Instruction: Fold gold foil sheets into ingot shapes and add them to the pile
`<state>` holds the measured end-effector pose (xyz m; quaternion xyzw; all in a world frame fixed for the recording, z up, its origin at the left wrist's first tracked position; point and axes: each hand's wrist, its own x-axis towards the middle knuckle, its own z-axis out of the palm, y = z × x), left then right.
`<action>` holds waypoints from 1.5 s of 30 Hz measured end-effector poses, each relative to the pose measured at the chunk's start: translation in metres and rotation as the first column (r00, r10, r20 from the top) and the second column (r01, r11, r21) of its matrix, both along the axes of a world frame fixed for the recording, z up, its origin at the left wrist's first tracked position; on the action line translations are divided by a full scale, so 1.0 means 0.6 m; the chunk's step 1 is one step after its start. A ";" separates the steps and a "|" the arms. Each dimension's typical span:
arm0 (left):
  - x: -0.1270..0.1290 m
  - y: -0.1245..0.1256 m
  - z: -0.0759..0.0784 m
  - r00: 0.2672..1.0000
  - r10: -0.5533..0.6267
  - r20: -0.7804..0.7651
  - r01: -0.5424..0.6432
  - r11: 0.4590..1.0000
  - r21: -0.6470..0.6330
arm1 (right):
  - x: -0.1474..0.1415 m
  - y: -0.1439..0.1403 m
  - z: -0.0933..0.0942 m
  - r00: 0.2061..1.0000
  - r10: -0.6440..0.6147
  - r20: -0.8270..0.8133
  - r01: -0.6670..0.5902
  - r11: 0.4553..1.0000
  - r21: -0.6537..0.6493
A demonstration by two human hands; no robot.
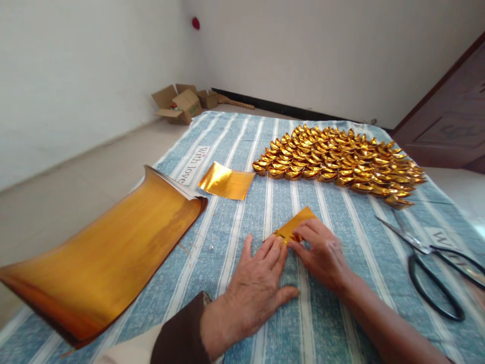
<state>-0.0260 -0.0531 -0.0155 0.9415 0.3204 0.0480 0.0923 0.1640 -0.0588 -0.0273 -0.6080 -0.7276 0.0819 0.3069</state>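
Observation:
A folded piece of gold foil paper (301,220) lies on the striped cloth in front of me. My left hand (257,280) rests flat, its fingertips pressing the paper's near left edge and its thumb held out to the side. With thumb and fingers, my right hand (318,247) pinches the same paper along its near right edge. The fingers hide part of the fold. Beyond my hands is a single flat square of gold foil paper (227,183), slightly curled.
A thick stack of gold foil sheets (113,247) lies on the left. Rows of folded gold paper ingots (333,159) cover the far right of the striped cloth (223,263). Black-handled scissors (422,247) lie open at right. Cardboard boxes (180,108) stand on the floor beyond.

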 end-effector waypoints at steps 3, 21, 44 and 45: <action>0.001 0.000 0.000 1.000 0.000 -0.003 0.000 1.000 -0.010 | -0.001 0.005 -0.001 0.992 -0.080 0.095 0.080 0.997 0.009; -0.005 -0.003 -0.008 0.999 -0.023 -0.036 0.025 0.998 0.055 | 0.007 0.009 -0.019 0.969 -0.018 0.248 0.021 1.000 -0.009; -0.048 0.027 0.002 0.999 -0.043 -0.025 0.045 0.994 0.096 | 0.004 0.011 -0.014 0.984 0.006 0.179 0.015 0.993 -0.116; -0.052 0.029 0.005 0.999 -0.042 -0.031 0.045 0.992 0.114 | 0.004 0.011 -0.013 0.984 0.006 0.178 0.015 0.993 -0.117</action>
